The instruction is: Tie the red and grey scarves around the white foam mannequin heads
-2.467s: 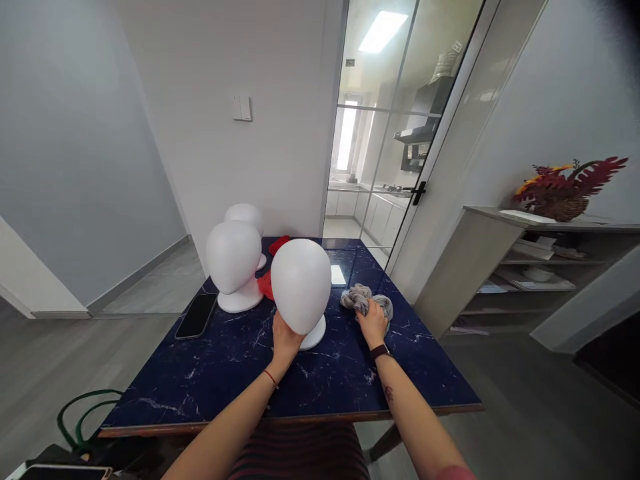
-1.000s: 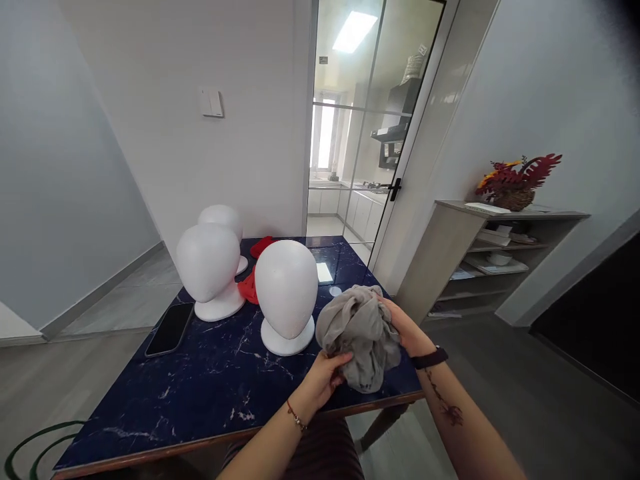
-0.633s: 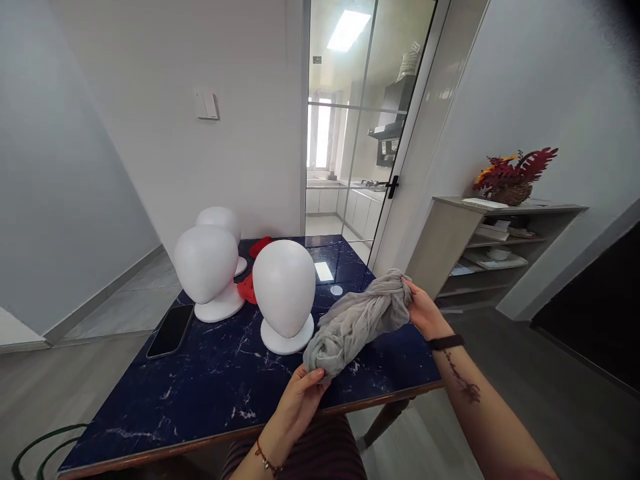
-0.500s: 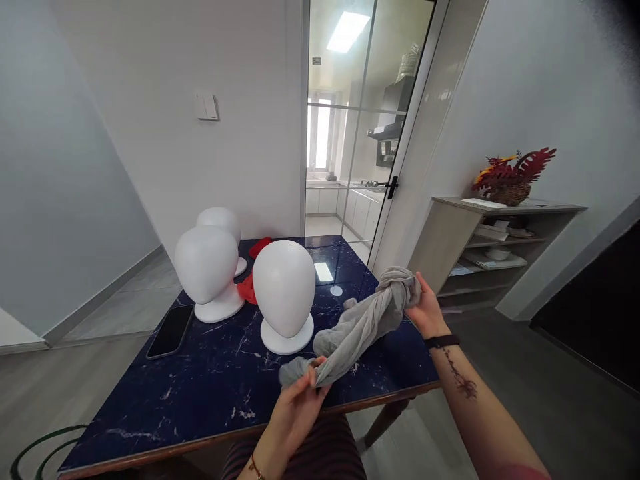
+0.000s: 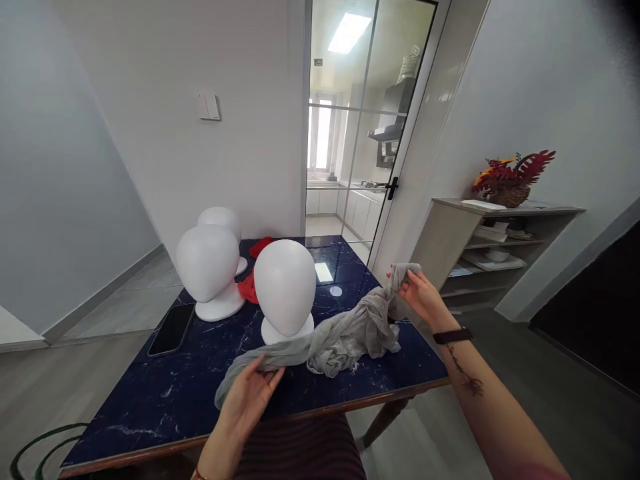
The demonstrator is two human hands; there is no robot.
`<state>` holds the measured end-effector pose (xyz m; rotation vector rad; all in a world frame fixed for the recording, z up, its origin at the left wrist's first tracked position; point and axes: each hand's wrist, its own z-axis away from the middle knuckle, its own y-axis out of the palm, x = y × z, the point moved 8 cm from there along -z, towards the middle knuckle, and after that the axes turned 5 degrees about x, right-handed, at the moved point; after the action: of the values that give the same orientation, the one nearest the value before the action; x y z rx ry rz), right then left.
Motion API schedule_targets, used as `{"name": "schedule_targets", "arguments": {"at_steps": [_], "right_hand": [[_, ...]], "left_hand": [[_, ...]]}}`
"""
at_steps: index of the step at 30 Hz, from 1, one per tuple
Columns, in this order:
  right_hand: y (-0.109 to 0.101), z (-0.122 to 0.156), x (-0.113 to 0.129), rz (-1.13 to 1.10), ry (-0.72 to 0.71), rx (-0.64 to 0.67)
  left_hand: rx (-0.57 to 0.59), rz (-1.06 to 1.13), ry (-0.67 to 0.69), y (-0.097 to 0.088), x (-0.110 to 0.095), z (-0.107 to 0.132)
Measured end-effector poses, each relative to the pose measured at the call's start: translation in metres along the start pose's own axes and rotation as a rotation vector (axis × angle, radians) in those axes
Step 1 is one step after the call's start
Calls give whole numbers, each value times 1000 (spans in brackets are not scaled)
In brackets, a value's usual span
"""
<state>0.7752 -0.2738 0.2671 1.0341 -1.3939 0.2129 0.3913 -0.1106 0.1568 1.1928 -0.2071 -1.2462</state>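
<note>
A long, crumpled grey scarf [image 5: 350, 337] stretches between my hands across the front of the dark blue table. My right hand [image 5: 423, 297] pinches one end and holds it raised at the table's right side. Near the front edge, my left hand [image 5: 250, 397] has the other end between thumb and fingers; part of its grip is hidden by the cloth. The middle of the scarf lies bunched on the tabletop. Just behind it stands a white foam head [image 5: 285, 287], its round base partly covered by the cloth.
Two more white heads, a nearer one [image 5: 209, 263] and a farther one [image 5: 220, 219], stand at the left. Red cloth [image 5: 249, 288] lies between the heads. A black phone [image 5: 171, 330] rests on the table's left [image 5: 150, 400]. A shelf unit [image 5: 460, 233] stands beyond the right side.
My left hand has moved left with its end of the scarf. The twisted bundle has loosened and dropped onto the table, while my right hand has shifted its hold to a raised end.
</note>
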Motion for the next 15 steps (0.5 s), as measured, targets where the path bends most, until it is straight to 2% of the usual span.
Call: {"name": "schedule_targets", "arguments": {"at_steps": [1,3,5,7,9,11,13,15], "right_hand": [[11,0,8,27,-26,20],[35,0,20,62,-34,78],[61,2,26,91,-5,179],[88,7,31,147,37,312],[113,14,34,230,71,443],[135,21,40,299,78,547],[154,26,49,324,53,615],[169,28,64,304,5,642]], "left_hand": [[-9,-85,-99,-3,14,3],[70,-244,-241,0,40,10],[217,-423,-235,14,51,18],[375,-656,-74,40,49,23],[517,-888,148,75,43,25],[609,-1047,387,112,40,21],[629,-1153,618,145,41,9],[574,-1239,787,168,48,-12]]}}
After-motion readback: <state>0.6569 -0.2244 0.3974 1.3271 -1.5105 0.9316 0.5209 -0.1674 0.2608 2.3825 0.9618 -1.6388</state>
